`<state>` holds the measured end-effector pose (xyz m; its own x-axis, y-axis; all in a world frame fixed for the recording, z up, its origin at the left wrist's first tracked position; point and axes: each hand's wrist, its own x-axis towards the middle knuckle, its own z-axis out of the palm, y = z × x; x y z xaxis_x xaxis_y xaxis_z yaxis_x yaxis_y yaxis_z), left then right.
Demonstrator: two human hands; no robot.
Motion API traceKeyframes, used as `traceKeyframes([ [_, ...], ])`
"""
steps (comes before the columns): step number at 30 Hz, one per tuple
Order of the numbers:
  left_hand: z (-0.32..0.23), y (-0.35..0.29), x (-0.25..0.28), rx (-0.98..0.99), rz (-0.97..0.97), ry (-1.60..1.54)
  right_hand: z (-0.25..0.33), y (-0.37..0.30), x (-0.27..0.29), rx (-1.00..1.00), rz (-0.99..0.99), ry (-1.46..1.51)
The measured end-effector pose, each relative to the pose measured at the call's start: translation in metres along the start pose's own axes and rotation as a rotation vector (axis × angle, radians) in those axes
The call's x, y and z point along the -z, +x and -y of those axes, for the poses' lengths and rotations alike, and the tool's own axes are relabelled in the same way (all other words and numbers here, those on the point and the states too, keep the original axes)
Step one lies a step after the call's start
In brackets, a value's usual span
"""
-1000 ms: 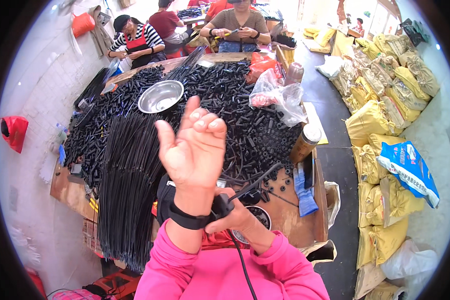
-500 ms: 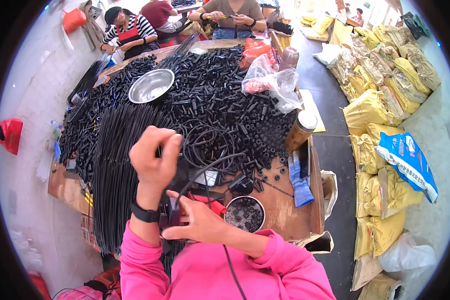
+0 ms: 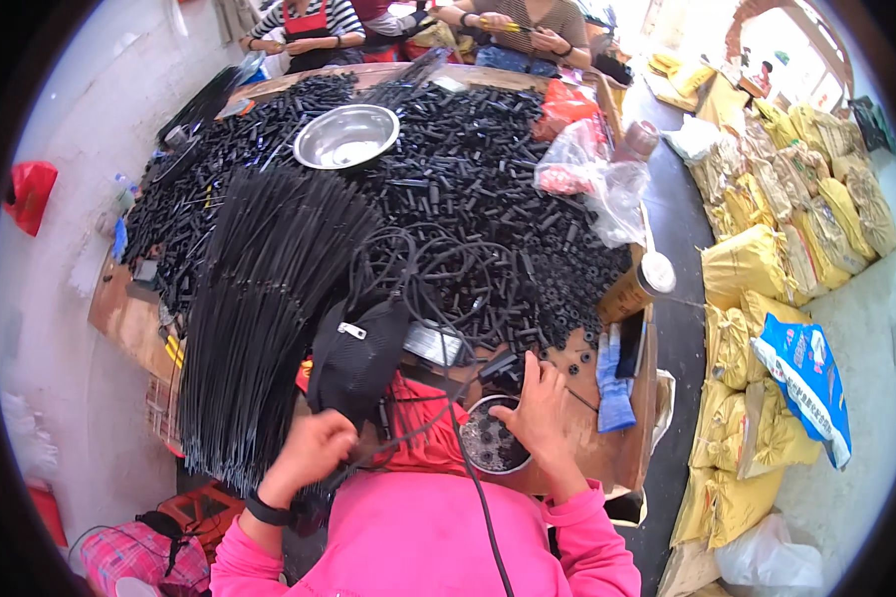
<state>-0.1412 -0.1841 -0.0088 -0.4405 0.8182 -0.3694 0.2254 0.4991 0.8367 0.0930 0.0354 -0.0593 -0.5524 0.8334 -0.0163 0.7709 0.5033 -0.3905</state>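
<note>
My left hand [image 3: 314, 450] is low beside a black zippered pouch [image 3: 360, 358], its fingers curled closed; whatever they may grip is hidden. A dark cable [image 3: 488, 527] loops near it and runs down over my pink top. My right hand [image 3: 540, 413] is open, thumb and forefinger apart, at the right rim of a round bowl [image 3: 498, 471] with small dark parts inside. Red cloth [image 3: 426, 433] lies between the hands. To the left spreads a thick bundle of long thin black rods [image 3: 259, 318].
Heaps of black tubular pieces [image 3: 448, 189] cover the table, with a metal basin [image 3: 346, 137] on top. A capped tumbler [image 3: 632, 289] and blue glove [image 3: 616, 388] lie at right. Yellow sacks [image 3: 747, 264] line the right side. Other people work at the far edge.
My left hand has lowered from above the rods to beside the pouch. My right hand has left the dark object at my left wrist and moved right to the bowl. The view has shifted.
</note>
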Motion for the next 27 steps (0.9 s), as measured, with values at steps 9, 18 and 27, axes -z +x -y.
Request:
traceKeyframes([
  [9, -0.044, 0.033, -0.001, -0.593, -0.541, 0.597, 0.023, 0.008, -0.011, 0.007, -0.227, 0.083],
  [18, -0.070, 0.129, 0.023, -0.148, -0.259, 0.668, 0.031, -0.030, 0.018, -0.235, 0.100, 0.655],
  [27, -0.062, 0.187, 0.011, -0.125, -0.229, 0.458, 0.082, -0.055, -0.027, 0.176, 0.384, 0.637],
])
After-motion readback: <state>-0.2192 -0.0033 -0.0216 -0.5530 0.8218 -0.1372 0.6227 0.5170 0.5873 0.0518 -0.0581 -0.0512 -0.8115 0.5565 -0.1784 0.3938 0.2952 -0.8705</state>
